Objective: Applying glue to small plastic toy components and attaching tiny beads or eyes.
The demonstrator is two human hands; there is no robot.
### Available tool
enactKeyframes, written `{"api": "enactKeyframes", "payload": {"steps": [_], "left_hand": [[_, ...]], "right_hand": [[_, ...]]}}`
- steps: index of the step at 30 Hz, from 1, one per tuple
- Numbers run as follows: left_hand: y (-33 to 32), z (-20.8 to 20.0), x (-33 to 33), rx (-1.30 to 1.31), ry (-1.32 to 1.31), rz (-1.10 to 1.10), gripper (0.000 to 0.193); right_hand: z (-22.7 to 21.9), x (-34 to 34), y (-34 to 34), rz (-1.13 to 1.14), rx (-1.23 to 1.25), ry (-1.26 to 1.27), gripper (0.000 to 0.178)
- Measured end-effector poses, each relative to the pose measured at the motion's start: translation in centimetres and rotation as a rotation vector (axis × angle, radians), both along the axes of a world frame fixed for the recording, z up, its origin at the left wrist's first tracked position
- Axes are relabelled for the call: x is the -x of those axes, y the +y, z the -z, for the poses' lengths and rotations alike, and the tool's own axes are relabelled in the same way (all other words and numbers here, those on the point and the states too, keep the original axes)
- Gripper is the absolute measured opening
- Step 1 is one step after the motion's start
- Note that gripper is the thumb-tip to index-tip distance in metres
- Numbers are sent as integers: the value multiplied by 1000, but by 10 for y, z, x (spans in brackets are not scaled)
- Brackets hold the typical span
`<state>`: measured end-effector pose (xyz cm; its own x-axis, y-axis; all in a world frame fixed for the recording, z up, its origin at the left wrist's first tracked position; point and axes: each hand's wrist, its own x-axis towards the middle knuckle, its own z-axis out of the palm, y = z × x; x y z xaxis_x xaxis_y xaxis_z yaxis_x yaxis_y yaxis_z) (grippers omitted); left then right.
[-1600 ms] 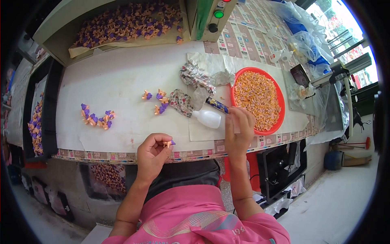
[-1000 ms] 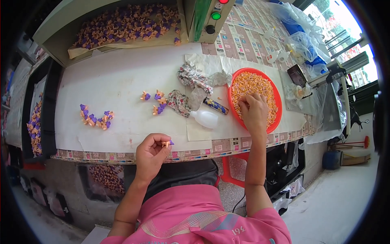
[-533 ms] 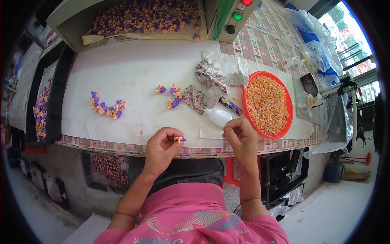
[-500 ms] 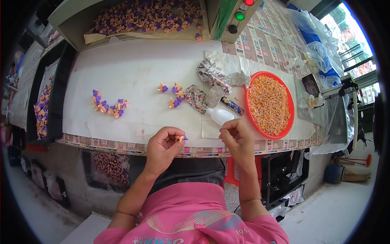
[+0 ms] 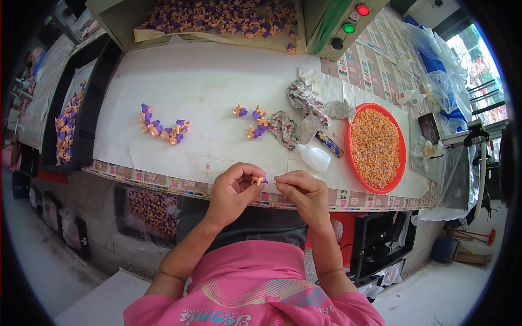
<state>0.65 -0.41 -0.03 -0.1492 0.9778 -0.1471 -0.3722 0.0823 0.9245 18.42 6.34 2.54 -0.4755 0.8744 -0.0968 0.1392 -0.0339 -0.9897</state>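
My left hand (image 5: 232, 196) pinches a small peach-and-purple plastic figure (image 5: 258, 180) between thumb and fingertips, its purple end toward the right. Close beside it, my right hand (image 5: 308, 196) has thumb and forefinger pressed together. Whatever tiny piece those right fingertips hold is too small to name. Both hands are above the front edge of the white-covered table (image 5: 190, 81). Beyond them lie a group of similar figures (image 5: 259, 112) and, farther left, a curved row of several more (image 5: 157, 128). A white squeeze bottle (image 5: 314, 157) rests on its side past my right hand.
At the right stands a red basin (image 5: 390, 188) full of tiny orange-and-white pieces. A crumpled flowered cloth (image 5: 307, 100) and a dark blue tube (image 5: 329, 144) lie left of it. A box-like unit (image 5: 326, 32) with figures inside stands at the back; a black tray (image 5: 104, 60) is at left.
My right hand has come left from near the bottle to beside the figure in my left hand. The whole view has shifted slightly, with the table things now farther right.
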Motion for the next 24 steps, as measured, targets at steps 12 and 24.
{"api": "enactKeyframes", "payload": {"steps": [12,24], "left_hand": [[-3,6,2,-27,13,-5,16],[-3,12,4,-86,17,10,15]], "right_hand": [[13,14,-10,9,116,82,12],[18,18,-9,-12,-2,17,11]]}}
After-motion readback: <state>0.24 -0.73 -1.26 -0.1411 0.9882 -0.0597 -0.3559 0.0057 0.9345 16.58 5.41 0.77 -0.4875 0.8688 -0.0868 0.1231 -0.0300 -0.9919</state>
